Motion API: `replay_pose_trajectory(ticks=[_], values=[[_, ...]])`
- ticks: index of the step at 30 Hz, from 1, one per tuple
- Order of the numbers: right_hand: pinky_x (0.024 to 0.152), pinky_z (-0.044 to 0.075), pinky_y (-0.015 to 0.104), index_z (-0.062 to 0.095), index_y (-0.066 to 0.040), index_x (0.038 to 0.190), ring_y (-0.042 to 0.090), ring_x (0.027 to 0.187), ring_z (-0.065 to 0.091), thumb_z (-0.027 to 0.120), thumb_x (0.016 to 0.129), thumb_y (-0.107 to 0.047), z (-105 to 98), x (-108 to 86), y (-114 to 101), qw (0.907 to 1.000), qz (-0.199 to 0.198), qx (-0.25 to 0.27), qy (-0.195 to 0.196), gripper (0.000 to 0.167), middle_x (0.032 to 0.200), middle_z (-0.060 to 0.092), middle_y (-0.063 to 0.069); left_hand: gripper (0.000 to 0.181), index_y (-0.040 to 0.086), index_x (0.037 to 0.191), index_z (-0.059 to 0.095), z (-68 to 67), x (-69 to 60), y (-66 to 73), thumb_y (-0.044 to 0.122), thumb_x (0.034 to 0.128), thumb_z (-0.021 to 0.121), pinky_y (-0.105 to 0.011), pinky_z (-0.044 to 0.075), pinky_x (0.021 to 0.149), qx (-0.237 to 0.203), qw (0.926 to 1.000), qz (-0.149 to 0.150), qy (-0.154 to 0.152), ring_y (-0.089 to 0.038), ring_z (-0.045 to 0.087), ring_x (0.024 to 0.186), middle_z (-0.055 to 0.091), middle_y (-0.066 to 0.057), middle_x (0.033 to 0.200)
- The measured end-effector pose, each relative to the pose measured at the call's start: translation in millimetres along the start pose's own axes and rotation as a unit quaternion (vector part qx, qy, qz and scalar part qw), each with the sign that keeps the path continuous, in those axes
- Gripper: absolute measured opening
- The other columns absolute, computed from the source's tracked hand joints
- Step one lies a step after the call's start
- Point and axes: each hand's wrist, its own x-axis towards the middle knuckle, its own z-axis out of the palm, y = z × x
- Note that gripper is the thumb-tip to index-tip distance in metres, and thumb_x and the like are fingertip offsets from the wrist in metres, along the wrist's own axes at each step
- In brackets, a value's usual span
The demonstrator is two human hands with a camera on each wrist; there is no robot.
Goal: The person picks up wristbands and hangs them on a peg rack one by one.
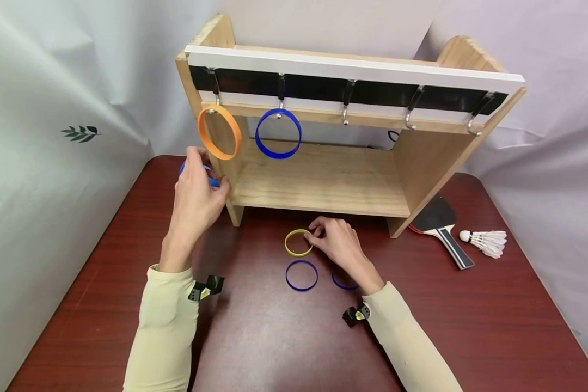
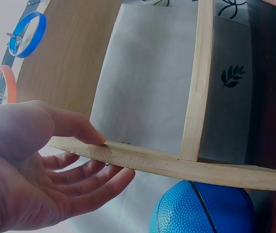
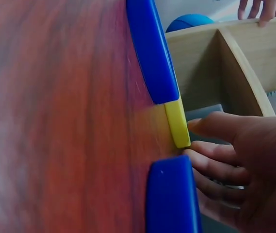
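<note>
At the left end of the wooden rack point(image 1: 318, 179), my left hand point(image 1: 196, 196) grips the edge of the side panel point(image 2: 159, 167), thumb on one face and fingers on the other. My right hand point(image 1: 338, 239) pinches the right side of a yellow wristband-like ring point(image 1: 298, 255) on the table, thumb and index at its rim. Nearer lie a blue ring point(image 1: 301, 289) and another blue ring point(image 1: 343, 286), partly hidden under my right wrist. An orange ring point(image 1: 237, 136) and a blue ring point(image 1: 277, 155) hang from the two leftmost hooks.
Three more metal hooks, such as the middle hook point(image 1: 345, 114), line the rack's front rail. A blue ball point(image 2: 201, 208) sits beyond the left panel. To the right lie a table tennis paddle point(image 1: 453, 247) and a shuttlecock point(image 1: 487, 242) on the dark red table point(image 1: 255, 337).
</note>
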Motion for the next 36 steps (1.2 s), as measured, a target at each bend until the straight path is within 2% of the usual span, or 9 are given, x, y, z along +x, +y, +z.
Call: replay_pose_trajectory(ticks=[8,24,29,36], values=[[0.055,0.048,0.029,0.073,-0.019,0.084,0.005,0.061,0.058,0.076,0.085,-0.024,5,0.9,4,0.9999,-0.009,0.008,0.005,0.005,0.072,0.065,-0.013,0.045,-0.002,0.123,0.038,-0.2,1.0,1.1,0.007,0.0867,0.064,-0.052,0.046,0.079,0.005,1.0,-0.002,-0.001,-0.031,0.057,0.099,0.051,-0.019,0.111],[0.055,0.048,0.027,0.073,-0.019,0.083,0.003,0.061,0.057,0.075,0.084,-0.021,8,-1.4,0,0.9998,0.003,-0.005,0.018,0.004,0.071,0.064,-0.014,0.046,-0.003,0.123,0.038,-1.0,1.7,2.4,0.007,0.0865,0.064,-0.055,0.045,0.08,0.005,1.0,-0.004,-0.001,-0.033,0.055,0.099,0.051,-0.019,0.11],[0.054,0.048,0.029,0.072,-0.018,0.082,0.006,0.064,0.06,0.076,0.083,-0.019,1,-5.8,-16,0.9968,-0.043,-0.051,0.045,0.004,0.072,0.065,-0.012,0.046,-0.003,0.123,0.038,-1.4,1.3,2.8,0.007,0.0864,0.065,-0.055,0.045,0.08,0.003,1.0,-0.005,-0.002,-0.032,0.056,0.099,0.051,-0.019,0.11],[0.049,0.045,0.027,0.071,-0.018,0.081,0.007,0.065,0.056,0.073,0.083,-0.016,-15,-13.8,-44,0.9815,-0.121,-0.094,0.115,0.004,0.073,0.059,-0.01,0.046,-0.003,0.123,0.038,-0.9,1.5,2.5,0.007,0.0863,0.064,-0.055,0.045,0.08,0.002,1.0,-0.003,-0.002,-0.032,0.057,0.1,0.052,-0.02,0.112]])
